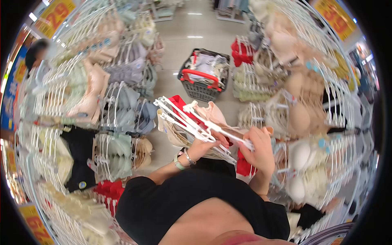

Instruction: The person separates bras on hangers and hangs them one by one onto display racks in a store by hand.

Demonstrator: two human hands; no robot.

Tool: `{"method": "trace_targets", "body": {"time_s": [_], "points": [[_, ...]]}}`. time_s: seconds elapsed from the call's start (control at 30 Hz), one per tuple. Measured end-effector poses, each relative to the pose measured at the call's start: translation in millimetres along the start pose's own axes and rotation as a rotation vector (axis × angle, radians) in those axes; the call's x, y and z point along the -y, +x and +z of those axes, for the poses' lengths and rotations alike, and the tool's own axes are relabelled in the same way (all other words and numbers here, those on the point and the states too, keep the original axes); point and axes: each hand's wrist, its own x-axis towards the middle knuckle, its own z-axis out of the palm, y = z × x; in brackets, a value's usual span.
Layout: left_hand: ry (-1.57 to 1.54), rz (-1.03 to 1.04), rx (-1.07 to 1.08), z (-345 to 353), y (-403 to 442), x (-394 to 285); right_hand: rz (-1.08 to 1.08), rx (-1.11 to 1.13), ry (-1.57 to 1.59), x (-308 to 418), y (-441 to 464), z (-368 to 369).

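Note:
Several white hangers with bras on them are bunched in front of my body. My left hand is closed around their lower part, with a bracelet and a watch on its wrist. A red bra, a pale pink bra and a beige bra hang from the bunch. At the right, my right hand pinches the end of one white hanger, which lies across the others. More red fabric shows below, beside my right hand.
Racks of bras line the left side and the right side. A dark basket with a red handle, filled with garments, stands on the aisle floor ahead. A person is at the far left.

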Motion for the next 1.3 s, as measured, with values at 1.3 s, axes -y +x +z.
{"method": "trace_targets", "body": {"time_s": [1.3], "points": [[-0.359,0.048,0.221,-41,-100,38,0.055,-0.202,0.182,71,-44,106]]}}
